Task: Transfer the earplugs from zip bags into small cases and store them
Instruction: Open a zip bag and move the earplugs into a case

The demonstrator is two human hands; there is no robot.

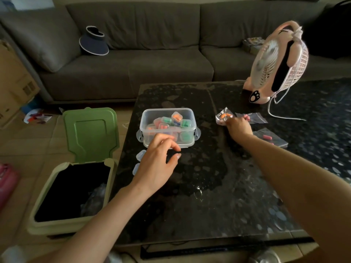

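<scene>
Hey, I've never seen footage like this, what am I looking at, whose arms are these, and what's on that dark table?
No machine here: a single camera worn on a person's head looks down at their own arms. On the dark table stands a clear box of small cases filled with coloured earplugs, and a pink fan behind. The right hand grips a zip bag of orange earplugs; more zip bags lie beside it. The left hand hovers near the box, holding nothing. An open bin stands on the floor.

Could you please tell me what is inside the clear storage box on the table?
Small clear cases of orange, green and pink earplugs fill the storage box; the left hand covers its front corner.
</scene>
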